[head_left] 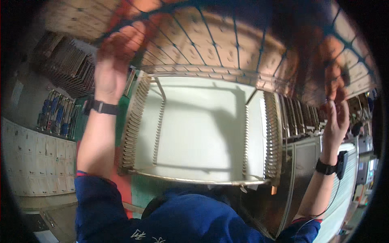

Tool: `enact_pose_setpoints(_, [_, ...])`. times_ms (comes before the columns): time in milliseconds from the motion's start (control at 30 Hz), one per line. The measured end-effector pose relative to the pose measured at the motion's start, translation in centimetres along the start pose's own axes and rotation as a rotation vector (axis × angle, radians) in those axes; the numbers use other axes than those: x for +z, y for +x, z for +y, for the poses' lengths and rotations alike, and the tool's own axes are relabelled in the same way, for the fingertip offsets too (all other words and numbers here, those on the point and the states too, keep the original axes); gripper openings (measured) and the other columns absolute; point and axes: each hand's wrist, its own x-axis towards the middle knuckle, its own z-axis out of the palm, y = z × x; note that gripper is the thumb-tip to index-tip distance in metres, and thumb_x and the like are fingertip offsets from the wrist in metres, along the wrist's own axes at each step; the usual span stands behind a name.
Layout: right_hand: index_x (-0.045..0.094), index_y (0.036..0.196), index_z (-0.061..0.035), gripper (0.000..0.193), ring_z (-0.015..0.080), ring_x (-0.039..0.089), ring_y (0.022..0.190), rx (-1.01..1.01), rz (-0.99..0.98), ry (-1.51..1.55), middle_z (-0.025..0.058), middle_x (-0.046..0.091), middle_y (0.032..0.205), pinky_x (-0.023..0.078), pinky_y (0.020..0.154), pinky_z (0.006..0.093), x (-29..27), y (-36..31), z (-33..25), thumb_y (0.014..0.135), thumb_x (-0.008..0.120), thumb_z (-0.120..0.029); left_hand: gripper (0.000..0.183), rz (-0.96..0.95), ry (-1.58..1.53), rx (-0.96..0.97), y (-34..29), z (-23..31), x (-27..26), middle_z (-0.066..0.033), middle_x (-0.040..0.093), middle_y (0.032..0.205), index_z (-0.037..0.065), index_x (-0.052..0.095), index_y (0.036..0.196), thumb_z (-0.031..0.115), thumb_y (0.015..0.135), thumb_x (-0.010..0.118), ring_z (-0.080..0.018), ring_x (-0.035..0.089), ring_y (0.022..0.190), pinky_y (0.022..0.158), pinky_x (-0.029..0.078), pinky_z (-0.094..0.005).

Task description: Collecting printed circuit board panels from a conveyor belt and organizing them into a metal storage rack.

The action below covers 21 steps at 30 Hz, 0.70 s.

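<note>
A large glossy copper-coloured panel with dark grid lines [210, 50] is raised across the top of the view, tilted and partly blurred. My left hand [115, 60] is closed at its left side, the fingertips smeared by motion. At the right side, my right hand [338, 117] pinches the panel's lower edge between thumb and fingers. Below the panel, between my forearms, stands a metal rack with slotted sides [135, 121]. A pale flat surface [194, 131] shows inside the rack, with shadows across it.
Stacked brown racks [60, 62] and a rack holding blue items [58, 113] stand at the left, above pale panelled fronts [38, 158]. More slotted racks [300, 117] are at the right, beside a pale ribbed surface [342, 190]. Green flooring [150, 190] shows below the rack.
</note>
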Motion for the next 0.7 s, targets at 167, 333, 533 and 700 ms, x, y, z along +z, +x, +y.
enact_pose_setpoints(167, [0.061,0.119,0.0006,0.019,0.0092,0.060,0.089,0.174,-0.097,0.203,0.0010,0.064,0.101,0.050,0.081,0.0242,6.2,-0.7,3.1,0.102,0.060,-0.006,0.028,0.090,-0.154,-0.069,0.4,-5.4,-3.8,-0.0210,0.061,0.128,0.001,0.052,0.119,0.023,0.104,0.058,-0.0335,0.057,0.128,0.114,0.041,-0.0449])
enact_pose_setpoints(333, [0.061,0.118,0.0002,0.017,0.0072,0.059,0.094,0.243,-0.126,0.098,0.0003,0.064,0.104,0.050,0.083,0.0238,9.7,0.0,6.5,0.102,0.060,-0.006,0.026,0.222,-0.151,-0.128,0.4,-9.4,-6.3,-0.0160,0.064,0.122,-0.001,0.052,0.120,0.019,0.103,0.058,-0.0237,0.063,0.112,0.105,0.048,-0.0391])
enact_pose_setpoints(533, [0.061,0.111,0.0021,0.012,0.0092,0.059,0.093,0.281,-0.204,0.097,0.0023,0.064,0.103,0.049,0.081,0.0240,12.4,0.7,9.4,0.102,0.059,-0.005,0.029,0.302,-0.005,-0.147,-0.4,-11.6,-8.3,-0.0056,0.066,0.114,0.002,0.057,0.119,0.021,0.099,0.066,-0.0115,0.061,0.104,0.094,0.048,-0.0276])
enact_pose_setpoints(700, [0.061,0.102,0.0000,0.006,0.0089,0.057,0.085,0.307,-0.251,0.103,0.0007,0.062,0.095,0.048,0.075,0.0237,13.8,2.5,10.1,0.102,0.059,-0.005,0.025,0.319,0.226,-0.210,-1.1,-11.6,-8.5,-0.0157,0.064,0.126,0.002,0.052,0.122,0.016,0.103,0.058,-0.0198,0.064,0.111,0.100,0.050,-0.0338])
